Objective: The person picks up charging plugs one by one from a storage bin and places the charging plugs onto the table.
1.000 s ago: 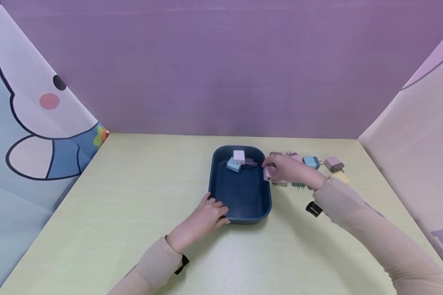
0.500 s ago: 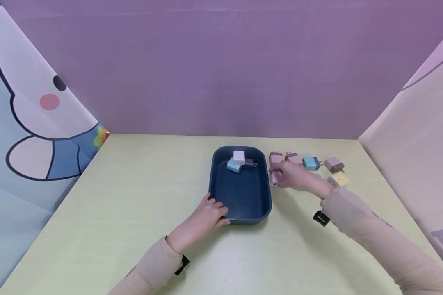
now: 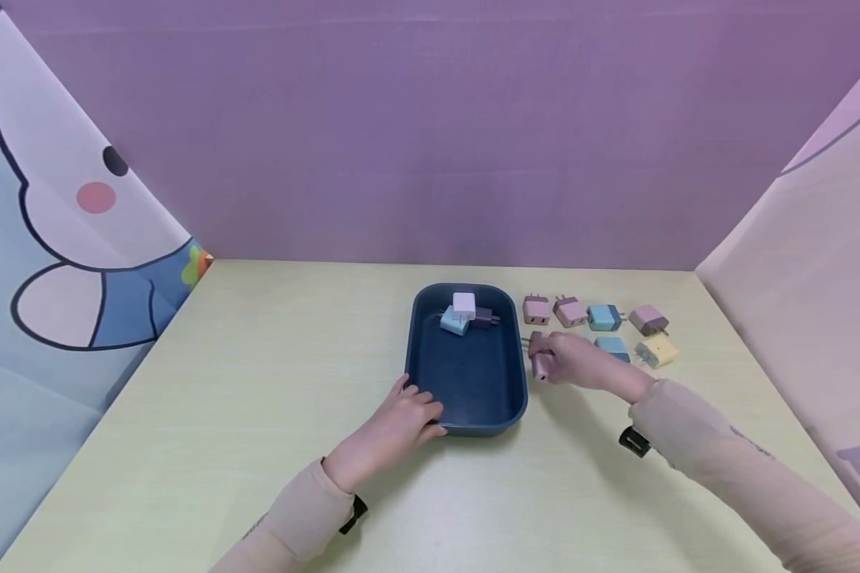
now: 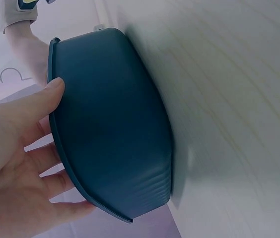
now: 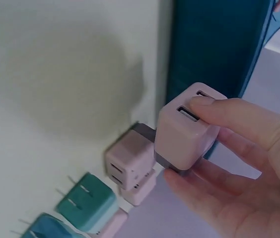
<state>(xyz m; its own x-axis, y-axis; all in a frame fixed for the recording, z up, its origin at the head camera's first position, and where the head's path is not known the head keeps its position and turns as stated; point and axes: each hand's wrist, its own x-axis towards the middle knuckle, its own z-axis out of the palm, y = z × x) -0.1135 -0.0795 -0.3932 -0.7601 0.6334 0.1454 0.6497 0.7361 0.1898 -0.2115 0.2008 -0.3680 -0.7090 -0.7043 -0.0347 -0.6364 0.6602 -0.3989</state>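
My left hand grips the near left corner of a dark blue plastic tray. In the left wrist view its thumb lies on the rim and the other fingers go behind it. Just right of the tray, my right hand pinches a pink charger plug between thumb and fingers. Two USB slots on the plug's top show in the right wrist view. Close beside it another pink plug rests among the others. Inside the tray lie a white plug, a light blue plug and a dark purple plug.
Several plugs lie right of the tray, among them a pink one, a blue one, a pink and purple one and a yellow one. A green plug shows in the right wrist view. A purple backdrop stands behind the table.
My right hand has moved from the tray's right rim toward the right and nearer to me, still holding the pink plug. The left hand and the tray have stayed put.
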